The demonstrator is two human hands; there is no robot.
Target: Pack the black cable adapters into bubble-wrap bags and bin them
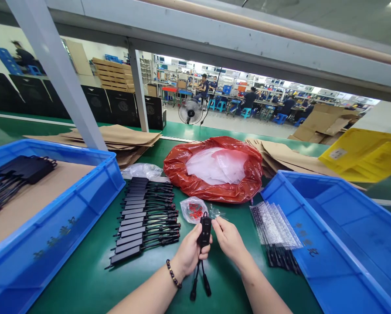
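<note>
Left hand (190,250) and right hand (229,240) hold a small black rectangular plastic module (205,231) just above the green table mat (84,279), near the person's edge.

The left hand is closed round the module's lower half, and the right hand's thumb and forefinger pinch its upper right edge. Its long axis stands near upright in the view, top end pointing away from the person. Two thin black cables with plug ends (200,279) hang from the bottom end. It looks light and rigid, with a smooth shell that could slip, so the flat sides of the body seem the best place to grip. The cables are limp and would swing. A row of similar black cabled modules (143,222) lies to the left, and a small clear bag of red pieces (193,210) lies just beyond.
</note>
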